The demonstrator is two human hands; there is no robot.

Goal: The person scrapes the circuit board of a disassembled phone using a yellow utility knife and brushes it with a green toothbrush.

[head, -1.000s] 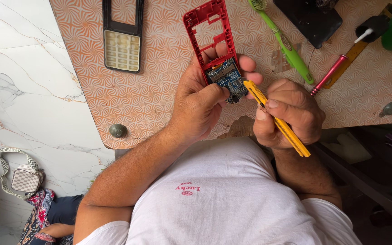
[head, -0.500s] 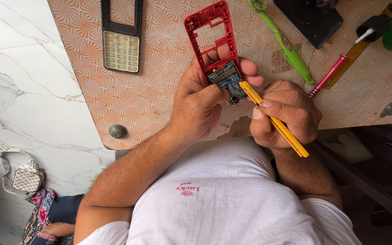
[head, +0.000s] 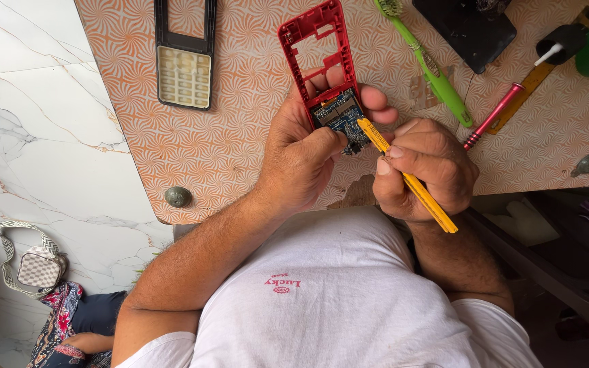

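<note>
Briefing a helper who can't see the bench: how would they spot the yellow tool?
On the orange-patterned table, find the red phone frame. Below it, the right hand grips a thin yellow tool, its tip at the blue circuit board; the green toothbrush lies untouched.

Black keypad frame (head: pixel 185 51) lies on patterned surface (head: pixel 240 136); green toothbrush (head: pixel 431 68) and red tool (head: pixel 492 116) well right of it.
</note>
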